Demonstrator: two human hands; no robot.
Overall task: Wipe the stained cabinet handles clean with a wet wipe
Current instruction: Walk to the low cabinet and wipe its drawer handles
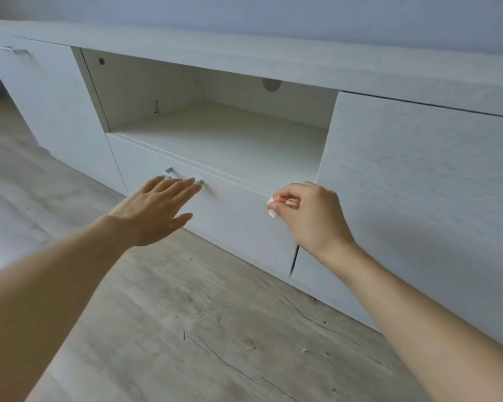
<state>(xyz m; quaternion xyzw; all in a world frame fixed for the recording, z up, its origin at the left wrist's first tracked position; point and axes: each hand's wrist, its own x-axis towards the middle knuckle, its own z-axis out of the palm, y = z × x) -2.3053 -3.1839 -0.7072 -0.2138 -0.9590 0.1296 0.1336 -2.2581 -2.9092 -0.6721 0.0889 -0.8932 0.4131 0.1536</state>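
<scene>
A low white cabinet (404, 175) runs along the wall. Its middle drawer front carries a silver bar handle (169, 173), partly hidden behind my fingers. My left hand (154, 208) is flat with fingers spread, its fingertips over that handle. My right hand (308, 216) is closed on a small crumpled white wet wipe (271, 206), held in front of the drawer's right end, apart from the handle. A second silver handle (15, 50) sits on the far left cabinet door.
An open shelf compartment (215, 123) lies above the drawer. A closed white door stands to the right of it. Light wood-look floor (186, 329) spreads in front, with small specks of debris (305, 349).
</scene>
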